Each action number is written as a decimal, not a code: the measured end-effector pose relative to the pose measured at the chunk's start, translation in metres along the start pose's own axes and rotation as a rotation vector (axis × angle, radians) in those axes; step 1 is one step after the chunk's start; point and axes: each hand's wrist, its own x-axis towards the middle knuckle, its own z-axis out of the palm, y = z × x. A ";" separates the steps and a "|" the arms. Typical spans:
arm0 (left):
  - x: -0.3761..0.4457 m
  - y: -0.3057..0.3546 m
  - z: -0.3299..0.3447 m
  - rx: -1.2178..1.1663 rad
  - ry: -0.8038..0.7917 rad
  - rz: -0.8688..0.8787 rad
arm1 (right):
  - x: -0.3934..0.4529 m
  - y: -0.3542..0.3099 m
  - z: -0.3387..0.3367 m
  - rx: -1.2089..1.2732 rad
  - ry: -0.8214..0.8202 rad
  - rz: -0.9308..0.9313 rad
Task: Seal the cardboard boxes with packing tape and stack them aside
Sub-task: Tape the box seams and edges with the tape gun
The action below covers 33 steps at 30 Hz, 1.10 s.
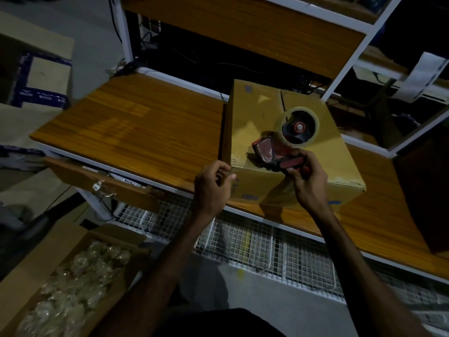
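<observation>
While the scene is dimly lit, the main elements remain legible. At centre right of the frame, a closed cardboard box (279, 132) stands on a wood-grain surface (136, 127) with a white edge; the box sits near the front edge of that surface, one corner turned toward the viewer. On the box's top lies a tape dispenser (284, 144) with a red and black body, carrying a roll of clear packing tape (300, 126) around a dark hub. The dispenser rests toward the near edge of the top, roll farther from the viewer, handle nearer.

The right hand (307, 177), at centre right, grips the dispenser's handle, fingers curled round it. The left hand (213, 184), just left of centre, is at the box's near left corner, fingers curled against the edge with the thumb at the corner; whether it actually clasps the cardboard cannot be told. Both forearms reach up from the bottom of the frame.

Above the surface, a wooden shelf (243, 27) in a white frame crosses the top of the frame, with dark cables behind it. Below the front edge of the surface, a white wire mesh rack (267, 244) runs toward the lower right. At lower left, an open carton (65, 276) holds clear-wrapped items that are too blurred to identify. At upper left, another cardboard box (36, 69) bears dark printed tape.
</observation>
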 end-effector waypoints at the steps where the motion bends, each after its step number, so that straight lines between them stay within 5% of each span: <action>1: -0.001 0.000 0.000 0.013 0.006 0.009 | 0.000 0.001 0.000 0.002 -0.002 0.000; 13: 0.001 0.006 -0.006 -0.081 -0.087 -0.050 | 0.003 0.003 0.000 0.006 -0.011 0.022; 25: -0.016 -0.009 0.005 0.144 0.073 0.352 | 0.002 0.004 -0.001 0.042 -0.006 0.048; 33: -0.014 -0.009 0.000 0.172 0.030 0.318 | 0.003 0.006 -0.001 0.056 -0.015 0.071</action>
